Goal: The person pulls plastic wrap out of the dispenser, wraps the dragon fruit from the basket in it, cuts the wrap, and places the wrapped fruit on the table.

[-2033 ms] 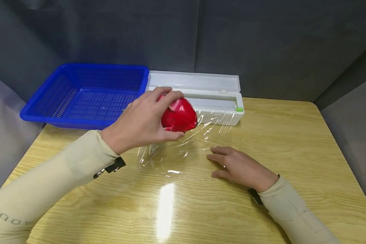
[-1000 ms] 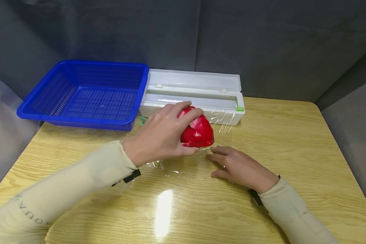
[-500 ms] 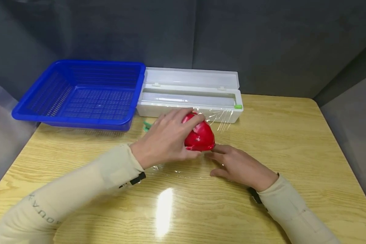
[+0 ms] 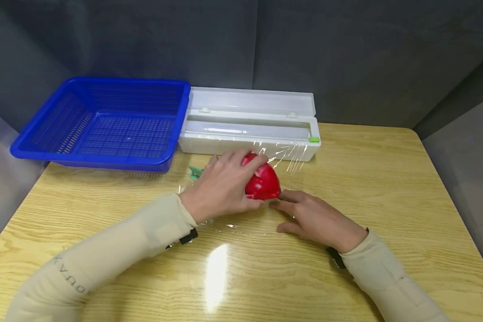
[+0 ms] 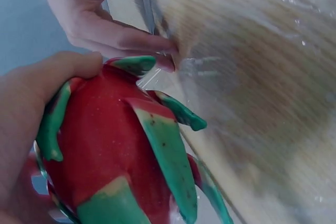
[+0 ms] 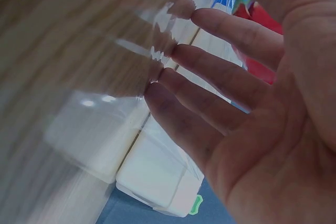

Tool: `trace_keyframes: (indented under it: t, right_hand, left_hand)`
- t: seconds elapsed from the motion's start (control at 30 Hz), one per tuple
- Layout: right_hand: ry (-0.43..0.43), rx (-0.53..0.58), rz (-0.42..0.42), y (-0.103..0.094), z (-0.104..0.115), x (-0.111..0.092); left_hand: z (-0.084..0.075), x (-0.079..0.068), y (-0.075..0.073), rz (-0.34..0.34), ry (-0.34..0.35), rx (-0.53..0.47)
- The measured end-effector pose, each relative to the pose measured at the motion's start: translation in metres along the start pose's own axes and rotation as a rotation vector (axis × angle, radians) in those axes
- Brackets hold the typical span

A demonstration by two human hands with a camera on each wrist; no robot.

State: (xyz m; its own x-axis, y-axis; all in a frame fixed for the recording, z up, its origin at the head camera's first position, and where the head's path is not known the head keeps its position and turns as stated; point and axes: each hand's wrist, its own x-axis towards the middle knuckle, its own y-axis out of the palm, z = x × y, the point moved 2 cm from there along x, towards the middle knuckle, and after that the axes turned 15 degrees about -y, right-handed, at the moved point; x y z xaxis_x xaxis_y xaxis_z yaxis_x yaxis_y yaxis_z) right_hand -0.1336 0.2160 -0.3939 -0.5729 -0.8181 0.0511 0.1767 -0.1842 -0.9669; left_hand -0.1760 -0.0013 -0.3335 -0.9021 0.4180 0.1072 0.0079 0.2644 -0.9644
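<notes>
A red dragon fruit (image 4: 264, 182) with green scales is gripped in my left hand (image 4: 221, 184), thumb and fingers curled round it, over a sheet of cling film (image 4: 233, 226) on the table. Whether it rests on the film cannot be seen. My right hand (image 4: 315, 219) lies just right of the fruit. In the right wrist view its fingers (image 6: 226, 77) are extended, tips touching the film. The film runs from a white cling film dispenser (image 4: 249, 144), lid raised, with the roll showing inside. The left wrist view shows the dragon fruit (image 5: 110, 135) close up, scales pointing right and down.
A blue perforated plastic basket (image 4: 129, 138) stands at the back left, against the dispenser's left end. A green cutter tab (image 4: 314, 139) sits at the dispenser's right end. Dark cloth (image 4: 330, 58) hangs behind the wooden table (image 4: 370, 179).
My left hand has carried the dragon fruit right and down, from above the film to a lower place near my right fingertips. The right hand has hardly moved.
</notes>
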Motion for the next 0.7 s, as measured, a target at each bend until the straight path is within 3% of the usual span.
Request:
trace_keyframes:
  t: [0.23, 0.7]
  right_hand:
    - [-0.002, -0.002, -0.012, 0.0, 0.0, 0.0]
    - [-0.014, -0.019, -0.008, -0.001, 0.002, 0.0]
  left_hand:
    - [-0.004, -0.001, 0.01, 0.047, -0.035, 0.018]
    - [-0.007, 0.0, 0.021, 0.063, -0.059, 0.026]
